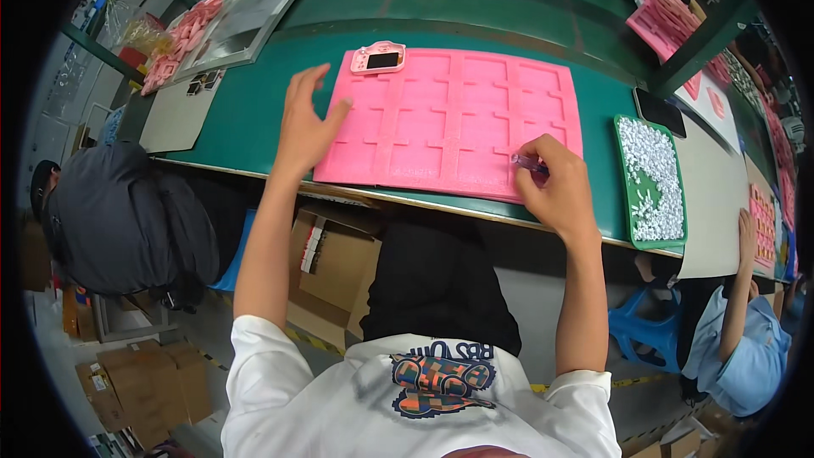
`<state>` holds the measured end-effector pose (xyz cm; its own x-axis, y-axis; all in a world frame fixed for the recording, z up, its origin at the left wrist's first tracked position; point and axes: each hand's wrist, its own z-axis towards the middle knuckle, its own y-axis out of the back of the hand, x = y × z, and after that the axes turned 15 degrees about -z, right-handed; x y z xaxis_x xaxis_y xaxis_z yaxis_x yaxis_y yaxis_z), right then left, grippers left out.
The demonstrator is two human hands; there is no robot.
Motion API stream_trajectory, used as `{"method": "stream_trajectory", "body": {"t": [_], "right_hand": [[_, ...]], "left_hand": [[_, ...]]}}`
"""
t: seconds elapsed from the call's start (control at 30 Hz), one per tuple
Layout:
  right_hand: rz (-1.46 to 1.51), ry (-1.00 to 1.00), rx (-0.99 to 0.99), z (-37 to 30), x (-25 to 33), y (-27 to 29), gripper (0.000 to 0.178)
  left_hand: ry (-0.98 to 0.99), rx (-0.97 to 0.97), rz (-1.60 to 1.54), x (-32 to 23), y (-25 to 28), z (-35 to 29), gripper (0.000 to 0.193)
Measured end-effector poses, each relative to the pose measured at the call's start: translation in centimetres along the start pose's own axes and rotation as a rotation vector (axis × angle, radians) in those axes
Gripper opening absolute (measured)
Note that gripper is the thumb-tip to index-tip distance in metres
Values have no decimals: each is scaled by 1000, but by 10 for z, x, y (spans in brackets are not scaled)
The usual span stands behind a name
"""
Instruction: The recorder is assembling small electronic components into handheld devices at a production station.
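Note:
A pink moulded tray (462, 119) with several empty square pockets lies on the green table (254, 110). A small pink toy camera (379, 58) sits in its far left pocket. My left hand (307, 123) rests on the tray's left edge, fingers spread, holding nothing. My right hand (555, 182) is at the tray's near right corner, pinching a small pen-like tool (527, 161) with a purple tint, its tip on the tray.
A green dish (651, 180) of several small white parts lies right of the tray. Stacks of pink trays (670, 21) stand far right and far left. A person in dark clothes sits at left; another person's arm (739, 288) reaches in at right. Cardboard boxes (335, 259) sit under the table.

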<state>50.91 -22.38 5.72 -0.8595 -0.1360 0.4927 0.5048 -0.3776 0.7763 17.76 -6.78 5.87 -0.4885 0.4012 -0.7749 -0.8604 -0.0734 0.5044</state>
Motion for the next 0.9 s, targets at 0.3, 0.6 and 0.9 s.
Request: {"method": "stream_trajectory", "body": {"t": [0.3,0.6,0.9], "right_hand": [[-1,-21,-18,-1,-2,-1,18],[17,10,-11,-1,-3,-1,18],[48,0,-13,-1,3,1,19]], "left_hand": [[-211,581,210,-8,-16,101,57],[-252,756,236,-8,-9,129,58],[-173,819,173,0,-6,140,63]]}}
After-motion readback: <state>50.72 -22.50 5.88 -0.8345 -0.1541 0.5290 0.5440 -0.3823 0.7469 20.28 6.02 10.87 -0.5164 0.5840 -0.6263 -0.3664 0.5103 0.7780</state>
